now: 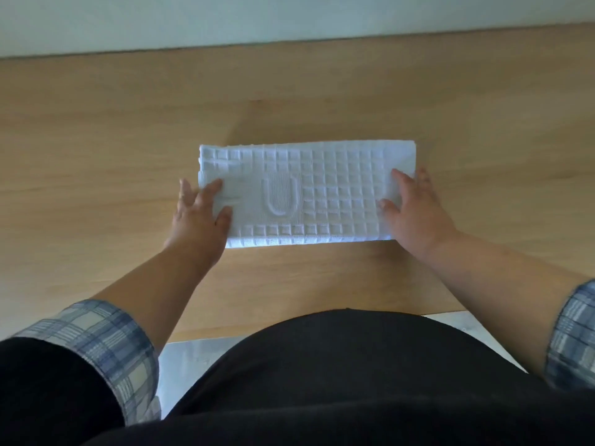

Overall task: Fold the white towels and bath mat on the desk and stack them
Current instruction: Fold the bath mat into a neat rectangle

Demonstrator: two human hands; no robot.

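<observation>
Left of centre frame, the left hand [199,217] rests its grip, fingers spread, on the folded bath mat [306,194] lying mid-tabletop [128,123]. The right hand [415,207] presses the right end, grip likewise apart. Uneven pushing could skew the layers.

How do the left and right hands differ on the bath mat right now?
The left hand rests on the bath mat's left end, beside the raised U-shaped motif; the right hand rests on the right end, beside plain grid squares. The right hand sits slightly farther from the person than the left hand. Both have fingers spread, some on top of the mat, others past its end.
</observation>
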